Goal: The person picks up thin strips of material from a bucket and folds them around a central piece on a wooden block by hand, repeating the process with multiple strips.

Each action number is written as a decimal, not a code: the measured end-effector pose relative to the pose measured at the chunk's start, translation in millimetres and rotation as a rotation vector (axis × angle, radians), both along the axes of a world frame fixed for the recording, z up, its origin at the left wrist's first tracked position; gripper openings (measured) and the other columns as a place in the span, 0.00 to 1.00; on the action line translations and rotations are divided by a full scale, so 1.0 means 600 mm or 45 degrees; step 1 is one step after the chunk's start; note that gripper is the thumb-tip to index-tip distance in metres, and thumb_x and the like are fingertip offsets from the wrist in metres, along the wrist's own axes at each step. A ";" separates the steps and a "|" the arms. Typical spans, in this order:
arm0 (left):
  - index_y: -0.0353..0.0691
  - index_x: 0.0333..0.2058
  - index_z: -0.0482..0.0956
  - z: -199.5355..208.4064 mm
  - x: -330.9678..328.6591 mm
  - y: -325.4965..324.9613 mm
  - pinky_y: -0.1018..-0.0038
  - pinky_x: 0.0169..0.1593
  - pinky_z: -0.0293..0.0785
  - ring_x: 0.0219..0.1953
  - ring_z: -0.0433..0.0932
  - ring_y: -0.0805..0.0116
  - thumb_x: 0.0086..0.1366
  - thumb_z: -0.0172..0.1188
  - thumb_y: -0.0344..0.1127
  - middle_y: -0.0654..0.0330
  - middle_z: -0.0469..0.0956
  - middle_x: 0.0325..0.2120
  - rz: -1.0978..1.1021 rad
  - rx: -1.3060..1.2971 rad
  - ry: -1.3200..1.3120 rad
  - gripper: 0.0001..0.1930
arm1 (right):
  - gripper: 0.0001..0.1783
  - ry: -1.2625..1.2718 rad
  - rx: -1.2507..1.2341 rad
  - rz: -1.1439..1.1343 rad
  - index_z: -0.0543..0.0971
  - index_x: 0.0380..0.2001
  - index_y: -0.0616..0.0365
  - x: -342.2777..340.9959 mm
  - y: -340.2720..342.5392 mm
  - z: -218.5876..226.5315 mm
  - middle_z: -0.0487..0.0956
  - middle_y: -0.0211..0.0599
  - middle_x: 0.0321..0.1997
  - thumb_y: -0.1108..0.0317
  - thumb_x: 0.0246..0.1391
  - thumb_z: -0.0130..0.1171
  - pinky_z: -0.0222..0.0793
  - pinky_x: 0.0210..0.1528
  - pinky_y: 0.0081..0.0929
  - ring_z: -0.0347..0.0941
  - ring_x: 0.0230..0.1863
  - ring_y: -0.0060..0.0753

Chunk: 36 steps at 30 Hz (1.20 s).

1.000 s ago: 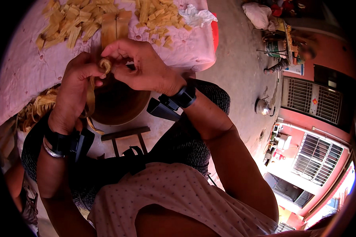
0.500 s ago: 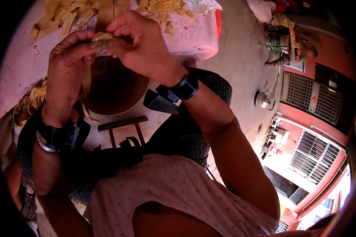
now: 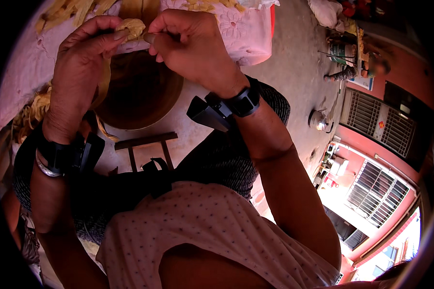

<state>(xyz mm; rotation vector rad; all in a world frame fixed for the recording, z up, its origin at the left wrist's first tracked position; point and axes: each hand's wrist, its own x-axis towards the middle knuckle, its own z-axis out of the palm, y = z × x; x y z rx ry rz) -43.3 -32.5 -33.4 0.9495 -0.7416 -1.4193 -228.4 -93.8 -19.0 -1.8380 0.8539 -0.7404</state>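
Observation:
My left hand pinches a small folded bundle of pale yellow, leaf-like strip between thumb and fingertips. A long tail of the strip hangs down beside my left wrist. Just to the right, my right hand is closed, thumb against curled fingers, a small gap away from the bundle. Whatever lies in that pinch, perhaps a thin thread, is too small to make out. Below both hands stands a wide, dark round basin; its shadowed contents cannot be made out.
A pink cloth-covered table stands ahead, with loose yellow strips on it. More strips lie at the left. A wooden frame is near my legs. At right, a metal kettle sits on the floor.
My right hand has drawn away to the right from the bundle, which now shows more fully at my left fingertips. The view has shifted slightly, and the table sits higher.

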 end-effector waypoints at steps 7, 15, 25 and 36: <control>0.31 0.37 0.73 0.009 -0.005 0.001 0.79 0.44 0.67 0.37 0.73 0.73 0.57 0.54 0.25 0.60 0.74 0.32 -0.015 0.042 -0.041 0.09 | 0.06 -0.128 -0.254 -0.038 0.76 0.25 0.63 0.009 0.003 0.035 0.77 0.39 0.19 0.79 0.39 0.54 0.68 0.23 0.19 0.74 0.21 0.24; 0.31 0.37 0.73 0.014 -0.010 0.005 0.78 0.46 0.67 0.37 0.73 0.73 0.55 0.53 0.25 0.61 0.74 0.33 -0.081 0.037 0.009 0.09 | 0.07 -0.183 0.008 0.055 0.75 0.28 0.66 0.010 0.008 0.021 0.77 0.40 0.20 0.81 0.41 0.52 0.70 0.26 0.17 0.76 0.23 0.23; 0.32 0.34 0.74 0.003 -0.029 0.015 0.81 0.43 0.65 0.35 0.72 0.75 0.53 0.55 0.23 0.63 0.74 0.31 -0.136 0.193 0.191 0.08 | 0.06 0.120 -0.416 0.020 0.74 0.26 0.62 -0.002 0.000 0.013 0.74 0.38 0.18 0.80 0.40 0.56 0.63 0.20 0.17 0.69 0.18 0.20; 0.30 0.33 0.74 0.008 -0.011 0.011 0.78 0.46 0.64 0.37 0.71 0.73 0.53 0.53 0.25 0.58 0.74 0.33 -0.167 0.075 0.093 0.08 | 0.13 0.239 -0.539 0.221 0.73 0.20 0.58 0.001 0.012 0.030 0.70 0.39 0.14 0.63 0.44 0.64 0.61 0.17 0.25 0.69 0.15 0.37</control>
